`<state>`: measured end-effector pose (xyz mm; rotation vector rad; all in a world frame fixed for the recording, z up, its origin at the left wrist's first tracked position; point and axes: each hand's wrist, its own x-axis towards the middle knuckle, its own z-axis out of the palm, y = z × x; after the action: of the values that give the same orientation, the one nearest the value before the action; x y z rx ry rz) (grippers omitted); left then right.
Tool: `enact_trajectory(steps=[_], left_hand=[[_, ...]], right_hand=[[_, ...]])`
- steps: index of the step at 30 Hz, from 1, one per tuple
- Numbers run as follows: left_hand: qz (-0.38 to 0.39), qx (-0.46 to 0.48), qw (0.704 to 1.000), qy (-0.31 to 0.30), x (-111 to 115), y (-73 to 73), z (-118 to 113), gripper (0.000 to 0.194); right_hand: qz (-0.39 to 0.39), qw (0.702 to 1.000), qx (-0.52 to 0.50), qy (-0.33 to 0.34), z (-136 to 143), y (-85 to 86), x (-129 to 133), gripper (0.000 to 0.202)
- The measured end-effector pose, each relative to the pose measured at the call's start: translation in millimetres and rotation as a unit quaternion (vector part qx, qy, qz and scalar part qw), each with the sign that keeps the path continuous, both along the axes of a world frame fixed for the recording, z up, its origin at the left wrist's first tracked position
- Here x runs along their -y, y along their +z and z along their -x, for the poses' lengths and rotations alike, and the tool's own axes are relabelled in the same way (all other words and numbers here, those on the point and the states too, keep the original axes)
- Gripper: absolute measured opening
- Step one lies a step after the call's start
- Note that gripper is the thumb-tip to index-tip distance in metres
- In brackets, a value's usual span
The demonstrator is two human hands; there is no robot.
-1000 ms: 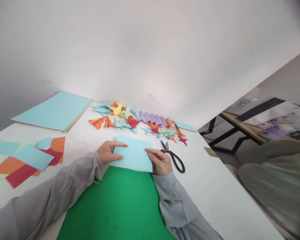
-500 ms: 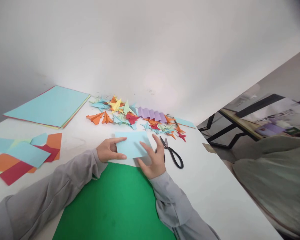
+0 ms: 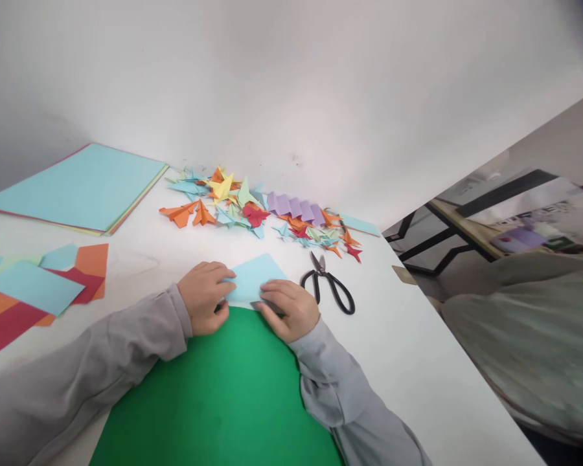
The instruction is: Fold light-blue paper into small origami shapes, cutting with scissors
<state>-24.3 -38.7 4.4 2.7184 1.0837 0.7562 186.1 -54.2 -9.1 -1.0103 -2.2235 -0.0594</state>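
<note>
A light blue paper sheet (image 3: 255, 274) lies on the white table (image 3: 408, 349) just beyond a large green sheet (image 3: 223, 395). My left hand (image 3: 203, 304) presses on the paper's left near corner with curled fingers. My right hand (image 3: 287, 309) presses along its near edge, fingers flat on the fold. Both hands rest at the far edge of the green sheet. Black scissors (image 3: 331, 290) lie just right of my right hand.
A heap of folded paper figures (image 3: 252, 217) in several colours lies by the wall. A stack of large sheets (image 3: 75, 188) sits at far left, cut paper pieces (image 3: 34, 291) at near left. The table's right edge drops to a floor with another table.
The blue paper went from held flat between both hands to folded smaller and pressed down. Both hands drew closer together over its near edge.
</note>
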Motion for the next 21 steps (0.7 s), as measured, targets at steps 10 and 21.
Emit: enact_trajectory(steps=[10, 21], left_hand=[[-0.108, -0.01, 0.992, 0.067, 1.2, -10.2, -3.2, 0.03], [-0.136, -0.069, 0.987, 0.045, 37.0, 1.1, -23.4, 0.035]], right_hand=[[0.056, 0.996, -0.019, -0.071, 8.2, 6.6, -2.0, 0.032], [0.136, 0.977, -0.003, -0.167, 15.6, 7.4, -4.2, 0.032]])
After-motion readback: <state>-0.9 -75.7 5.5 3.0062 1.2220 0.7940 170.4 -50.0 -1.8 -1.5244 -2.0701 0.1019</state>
